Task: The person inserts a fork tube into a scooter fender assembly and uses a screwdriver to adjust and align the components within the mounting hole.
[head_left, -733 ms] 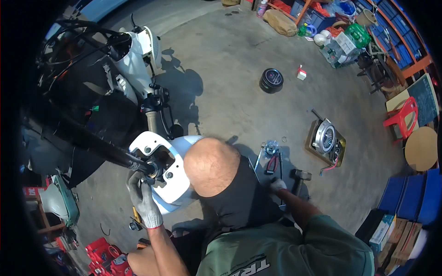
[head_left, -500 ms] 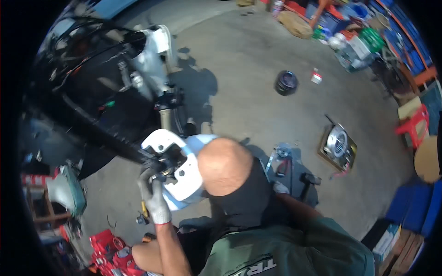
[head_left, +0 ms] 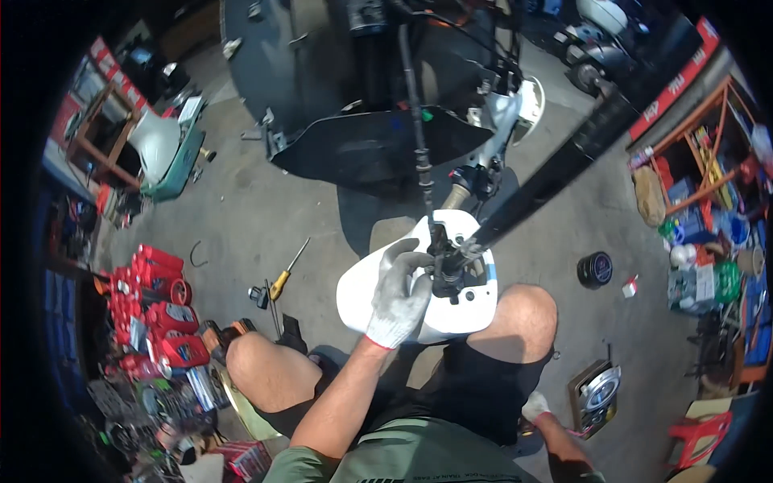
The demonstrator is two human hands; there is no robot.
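In a grey-white knitted glove, my left hand [head_left: 400, 294] rests on the white fender [head_left: 360, 299] of a scooter front end. Its fingers are curled toward the black fitting at the foot of a thick black tube [head_left: 555, 173]; their tips are partly hidden. A black cable [head_left: 422, 161] runs down beside that fitting. The fender lies between my knees, against my right thigh. Low beside my right leg is my gloved right hand [head_left: 535, 406], its fingers mostly hidden by the leg. Close to it on the floor lies a tray with a round silver metal part [head_left: 601, 388].
The scooter's dark body panel [head_left: 378, 153] is ahead. A yellow-handled screwdriver [head_left: 280, 284] lies on the floor at left, near several red bottles [head_left: 171, 315]. To the right stand a round black container [head_left: 594, 270] and a red stool [head_left: 702, 439].
My view has swung to the left, bringing the scooter to the middle. The left hand stays by the tube's foot, its fingers now seen from above. The right hand remains low on my right.
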